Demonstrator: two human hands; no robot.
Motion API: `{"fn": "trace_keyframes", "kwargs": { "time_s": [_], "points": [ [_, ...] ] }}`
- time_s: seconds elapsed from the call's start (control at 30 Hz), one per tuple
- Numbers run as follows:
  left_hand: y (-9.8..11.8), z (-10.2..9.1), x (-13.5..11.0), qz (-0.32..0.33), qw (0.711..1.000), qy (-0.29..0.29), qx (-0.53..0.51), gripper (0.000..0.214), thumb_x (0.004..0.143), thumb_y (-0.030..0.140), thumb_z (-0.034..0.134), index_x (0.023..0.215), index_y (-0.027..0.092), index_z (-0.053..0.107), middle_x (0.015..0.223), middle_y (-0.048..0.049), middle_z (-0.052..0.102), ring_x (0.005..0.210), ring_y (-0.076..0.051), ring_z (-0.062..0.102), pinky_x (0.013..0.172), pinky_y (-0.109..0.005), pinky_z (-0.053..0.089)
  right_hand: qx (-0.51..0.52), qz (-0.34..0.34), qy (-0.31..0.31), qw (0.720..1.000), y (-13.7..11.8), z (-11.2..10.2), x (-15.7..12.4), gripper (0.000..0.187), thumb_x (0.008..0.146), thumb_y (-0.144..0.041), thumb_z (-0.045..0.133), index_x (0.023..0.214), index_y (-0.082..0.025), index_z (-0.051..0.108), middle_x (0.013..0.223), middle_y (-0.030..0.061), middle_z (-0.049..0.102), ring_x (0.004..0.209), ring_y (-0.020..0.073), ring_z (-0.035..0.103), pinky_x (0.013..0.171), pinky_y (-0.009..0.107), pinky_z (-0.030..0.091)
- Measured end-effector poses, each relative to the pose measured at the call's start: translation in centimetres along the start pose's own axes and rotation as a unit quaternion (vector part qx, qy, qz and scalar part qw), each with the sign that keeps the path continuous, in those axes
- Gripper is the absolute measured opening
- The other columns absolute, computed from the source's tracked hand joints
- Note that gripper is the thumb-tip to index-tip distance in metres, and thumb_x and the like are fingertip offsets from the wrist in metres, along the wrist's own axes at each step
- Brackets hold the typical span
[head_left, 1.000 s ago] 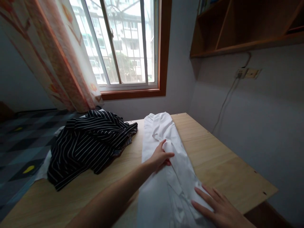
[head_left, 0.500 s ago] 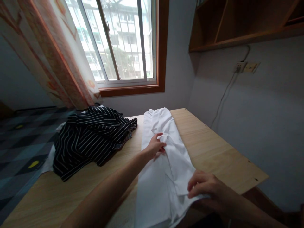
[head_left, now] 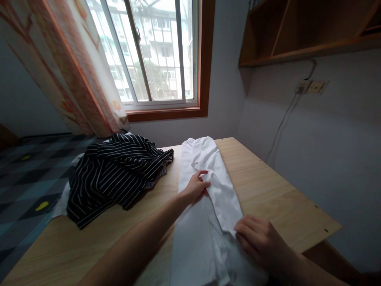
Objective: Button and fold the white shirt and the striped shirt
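A white shirt (head_left: 205, 190) lies lengthwise down the middle of a light wooden table (head_left: 268, 190), partly folded into a long strip. My left hand (head_left: 197, 185) reaches out over it and pinches a fold of the white cloth near its middle. My right hand (head_left: 257, 238) is closed on the near end of the same folded flap, close to the table's front edge.
A crumpled black garment with white stripes (head_left: 116, 174) is heaped on the table's left side. Behind are a window (head_left: 154, 51) with a patterned curtain (head_left: 68, 67), a wall shelf (head_left: 300, 31) and a socket with a cable (head_left: 311, 86) on the right wall.
My right hand went from lying flat on the shirt to gripping its near flap. My left hand closed on the fold and shifted slightly farther up the shirt.
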State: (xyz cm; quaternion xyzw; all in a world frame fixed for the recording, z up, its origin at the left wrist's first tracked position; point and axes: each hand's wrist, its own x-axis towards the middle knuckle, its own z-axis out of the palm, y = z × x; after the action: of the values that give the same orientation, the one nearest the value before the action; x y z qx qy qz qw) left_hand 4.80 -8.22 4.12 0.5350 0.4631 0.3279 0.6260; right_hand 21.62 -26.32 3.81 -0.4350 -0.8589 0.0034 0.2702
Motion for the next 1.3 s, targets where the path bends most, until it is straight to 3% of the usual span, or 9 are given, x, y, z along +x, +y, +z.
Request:
{"fn": "trace_keyframes", "kwargs": {
  "time_s": [0.27, 0.4, 0.47, 0.53, 0.7, 0.9, 1.03, 1.17, 1.3],
  "points": [
    [0.4, -2.0, -2.2, 0.038, 0.950, -0.055, 0.306, 0.041, 0.076, 0.012, 0.052, 0.116, 0.015, 0.058, 0.054, 0.0056, 0.049, 0.047, -0.014, 0.054, 0.050, -0.025, 0.044, 0.201, -0.124, -0.218, 0.947, -2.4, 1.9, 3.6, 0.007, 0.088, -0.024, 0.060, 0.092, -0.020, 0.065, 0.083, 0.0005, 0.069, 0.072, 0.0116, 0.063, 0.065, 0.019, 0.045],
    [0.6, -3.3, -1.0, 0.220, 0.811, 0.066, 0.539, 0.035, 0.085, 0.028, 0.055, 0.118, 0.018, 0.062, 0.097, -0.0099, 0.068, 0.100, -0.027, 0.062, 0.088, -0.040, 0.046, 0.195, 0.011, -0.047, 0.980, 3.9, 1.7, 10.6, 0.029, 0.093, -0.036, 0.052, 0.114, -0.019, 0.063, 0.115, 0.0089, 0.067, 0.110, 0.0191, 0.060, 0.097, 0.032, 0.044],
    [0.8, -3.8, 0.9, 0.282, 0.746, 0.079, 0.598, 0.048, 0.088, 0.039, 0.054, 0.133, 0.019, 0.053, 0.134, -0.0149, 0.055, 0.128, -0.032, 0.045, 0.106, -0.047, 0.034, 0.099, 0.084, 0.030, 0.991, 8.7, 2.3, 15.2, 0.044, 0.094, -0.042, 0.048, 0.132, -0.019, 0.054, 0.140, 0.0132, 0.052, 0.132, 0.0242, 0.045, 0.109, 0.041, 0.034],
    [0.5, -4.1, 3.1, 0.270, 0.720, 0.038, 0.638, 0.066, 0.087, 0.052, 0.054, 0.144, 0.022, 0.041, 0.154, -0.0143, 0.033, 0.142, -0.036, 0.024, 0.113, -0.054, 0.020, 0.002, 0.155, -0.002, 0.988, 13.1, 3.9, 18.8, 0.057, 0.095, -0.046, 0.045, 0.144, -0.017, 0.042, 0.153, 0.0155, 0.034, 0.143, 0.0276, 0.028, 0.114, 0.046, 0.025],
    [-1.2, -5.1, 5.1, 0.180, 0.733, -0.032, 0.655, 0.080, 0.086, 0.070, 0.039, 0.152, 0.028, 0.026, 0.159, -0.0150, 0.019, 0.144, -0.042, 0.015, 0.112, -0.058, 0.015, -0.084, 0.236, -0.180, 0.951, 18.0, 9.4, 20.5, 0.066, 0.098, -0.054, 0.031, 0.153, -0.019, 0.025, 0.159, 0.0138, 0.020, 0.146, 0.0323, 0.015, 0.115, 0.055, 0.011],
    [-2.2, -5.2, 1.3, 0.169, 0.733, -0.041, 0.658, 0.082, 0.083, 0.070, 0.045, 0.152, 0.031, 0.025, 0.159, -0.0138, 0.019, 0.144, -0.042, 0.015, 0.112, -0.060, 0.015, -0.075, 0.199, -0.157, 0.965, 16.5, 10.9, 17.1, 0.062, 0.097, -0.053, 0.030, 0.152, -0.024, 0.028, 0.158, 0.0119, 0.024, 0.146, 0.0308, 0.018, 0.115, 0.054, 0.010],
    [-1.1, -5.9, 2.4, 0.202, 0.787, -0.015, 0.582, 0.078, 0.077, 0.060, 0.062, 0.145, 0.027, 0.042, 0.146, -0.0151, 0.044, 0.132, -0.039, 0.040, 0.107, -0.054, 0.031, 0.029, 0.196, -0.072, 0.978, 17.6, 10.8, 18.0, 0.055, 0.094, -0.047, 0.041, 0.142, -0.020, 0.045, 0.148, 0.0134, 0.044, 0.139, 0.0269, 0.035, 0.114, 0.050, 0.019],
    [2.2, -7.5, 9.6, 0.177, 0.916, 0.123, 0.338, 0.070, 0.076, 0.042, 0.070, 0.136, 0.013, 0.047, 0.132, -0.0185, 0.054, 0.113, -0.028, 0.057, 0.092, -0.036, 0.046, 0.143, 0.248, 0.112, 0.951, 19.9, 11.3, 20.6, 0.051, 0.088, -0.039, 0.048, 0.132, -0.013, 0.053, 0.133, 0.0160, 0.056, 0.123, 0.0255, 0.052, 0.105, 0.043, 0.038],
    [4.4, -7.1, 16.1, 0.061, 0.964, 0.179, 0.184, 0.053, 0.072, 0.026, 0.073, 0.119, 0.008, 0.057, 0.104, -0.0143, 0.066, 0.087, -0.022, 0.064, 0.070, -0.028, 0.049, 0.249, 0.294, 0.210, 0.899, 20.8, 11.9, 22.5, 0.056, 0.082, -0.041, 0.056, 0.131, -0.016, 0.051, 0.133, 0.0163, 0.055, 0.115, 0.0274, 0.057, 0.096, 0.043, 0.046]
  ]
}}
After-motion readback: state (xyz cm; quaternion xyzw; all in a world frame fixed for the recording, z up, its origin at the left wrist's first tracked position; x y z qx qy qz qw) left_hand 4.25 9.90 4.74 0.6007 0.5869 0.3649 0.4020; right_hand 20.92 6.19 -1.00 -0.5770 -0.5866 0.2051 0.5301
